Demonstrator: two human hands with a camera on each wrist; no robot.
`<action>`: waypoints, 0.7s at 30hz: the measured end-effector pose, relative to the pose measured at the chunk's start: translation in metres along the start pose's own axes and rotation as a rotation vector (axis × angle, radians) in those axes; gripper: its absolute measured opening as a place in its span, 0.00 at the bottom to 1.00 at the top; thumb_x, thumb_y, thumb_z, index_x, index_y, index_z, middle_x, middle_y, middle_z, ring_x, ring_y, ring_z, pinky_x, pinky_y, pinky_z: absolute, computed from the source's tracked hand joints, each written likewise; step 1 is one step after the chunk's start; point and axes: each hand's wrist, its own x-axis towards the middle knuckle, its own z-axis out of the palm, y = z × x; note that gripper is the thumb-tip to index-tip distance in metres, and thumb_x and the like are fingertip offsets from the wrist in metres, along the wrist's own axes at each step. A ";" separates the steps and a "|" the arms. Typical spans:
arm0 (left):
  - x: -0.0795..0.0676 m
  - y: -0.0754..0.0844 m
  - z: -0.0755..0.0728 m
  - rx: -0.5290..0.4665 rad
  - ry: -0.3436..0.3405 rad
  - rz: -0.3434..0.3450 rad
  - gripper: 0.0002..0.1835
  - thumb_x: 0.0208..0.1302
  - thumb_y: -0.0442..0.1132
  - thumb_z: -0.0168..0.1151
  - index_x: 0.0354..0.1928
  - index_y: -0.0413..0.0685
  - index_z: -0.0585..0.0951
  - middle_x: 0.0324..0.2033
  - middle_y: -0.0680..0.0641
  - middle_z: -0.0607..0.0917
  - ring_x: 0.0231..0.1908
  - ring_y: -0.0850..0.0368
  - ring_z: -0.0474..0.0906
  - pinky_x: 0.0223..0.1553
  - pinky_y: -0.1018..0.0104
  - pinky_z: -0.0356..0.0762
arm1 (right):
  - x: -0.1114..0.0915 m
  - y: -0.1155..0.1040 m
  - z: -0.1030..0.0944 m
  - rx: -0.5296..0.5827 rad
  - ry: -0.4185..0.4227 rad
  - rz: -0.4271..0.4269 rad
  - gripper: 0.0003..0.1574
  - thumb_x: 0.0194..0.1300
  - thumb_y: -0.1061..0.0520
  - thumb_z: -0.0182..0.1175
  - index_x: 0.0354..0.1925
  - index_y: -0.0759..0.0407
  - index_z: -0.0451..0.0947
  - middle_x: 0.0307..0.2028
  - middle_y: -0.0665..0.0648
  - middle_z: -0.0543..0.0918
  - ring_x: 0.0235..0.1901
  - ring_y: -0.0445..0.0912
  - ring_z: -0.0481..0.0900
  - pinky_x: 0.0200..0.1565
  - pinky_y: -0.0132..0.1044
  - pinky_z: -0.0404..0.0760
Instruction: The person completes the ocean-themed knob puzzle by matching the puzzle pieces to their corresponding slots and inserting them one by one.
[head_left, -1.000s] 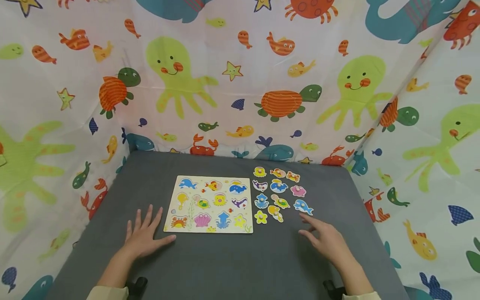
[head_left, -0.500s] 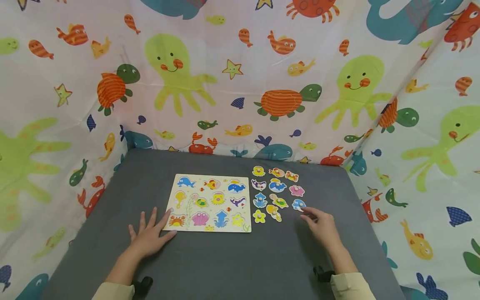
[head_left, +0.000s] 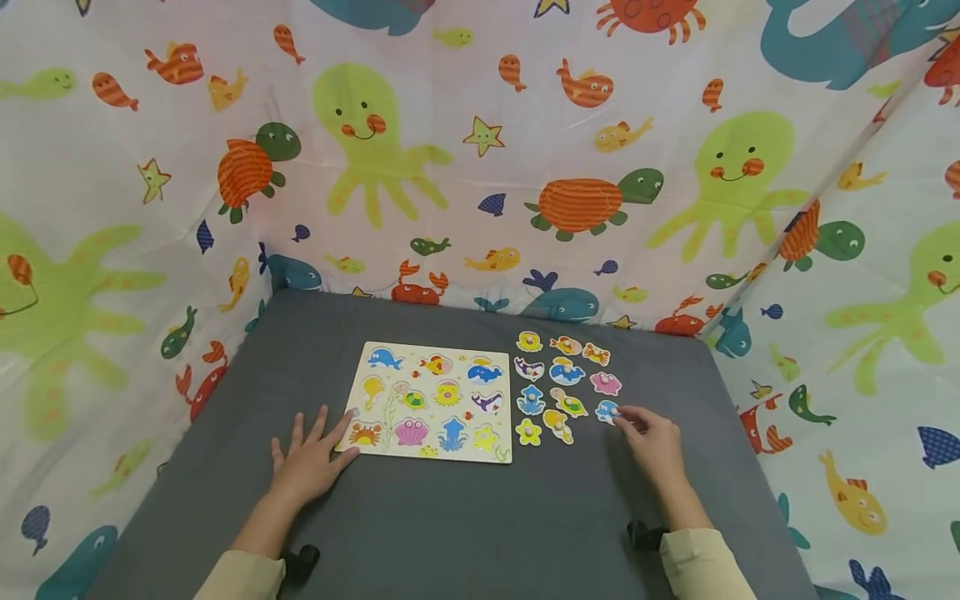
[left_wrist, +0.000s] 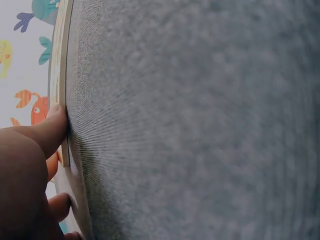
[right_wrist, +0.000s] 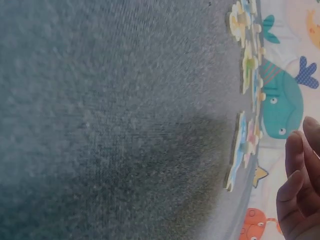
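Note:
A pale wooden puzzle board (head_left: 432, 427) with printed sea animals lies on the grey table. My left hand (head_left: 307, 467) rests at its near left corner, fingers spread. In the left wrist view, the thumb of that hand (left_wrist: 30, 155) presses the board's edge (left_wrist: 62, 60). At right, my right hand (head_left: 654, 446) hovers over a blue dolphin puzzle piece (head_left: 604, 412), hiding its right part. The right wrist view has the dolphin piece (right_wrist: 237, 155) flat on the table, with a gap between it and the bent fingers (right_wrist: 294, 150).
Several knobbed puzzle pieces stand in rows right of the board, among them a pink shell (head_left: 605, 383), a turtle (head_left: 568, 402), a blue squid (head_left: 531, 399) and a yellow star (head_left: 528, 432). A sea-animal curtain (head_left: 450, 183) encloses the table (head_left: 450, 533) behind and at both sides.
My right hand has come over the dolphin piece, its fingers drawing closer together. My left hand has moved right onto the board's corner. The head view has shifted slightly.

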 end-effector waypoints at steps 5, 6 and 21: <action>0.003 0.004 -0.001 0.007 -0.011 -0.008 0.42 0.69 0.67 0.55 0.80 0.65 0.55 0.80 0.37 0.45 0.77 0.26 0.29 0.64 0.18 0.23 | 0.008 0.006 0.003 -0.042 0.038 0.008 0.13 0.63 0.57 0.72 0.45 0.62 0.88 0.36 0.59 0.90 0.34 0.50 0.83 0.35 0.39 0.78; 0.002 0.005 -0.001 0.006 -0.013 -0.008 0.42 0.69 0.66 0.55 0.80 0.65 0.55 0.80 0.37 0.46 0.77 0.26 0.29 0.64 0.17 0.23 | 0.010 0.007 0.004 -0.047 0.042 0.009 0.13 0.63 0.58 0.72 0.45 0.62 0.88 0.36 0.60 0.90 0.34 0.51 0.84 0.35 0.40 0.79; 0.003 0.003 0.000 0.010 0.006 -0.026 0.46 0.69 0.66 0.57 0.81 0.59 0.52 0.80 0.39 0.47 0.77 0.27 0.30 0.66 0.19 0.24 | 0.025 0.022 0.026 -0.085 -0.050 0.060 0.15 0.63 0.59 0.70 0.47 0.65 0.87 0.38 0.63 0.89 0.39 0.56 0.86 0.44 0.55 0.82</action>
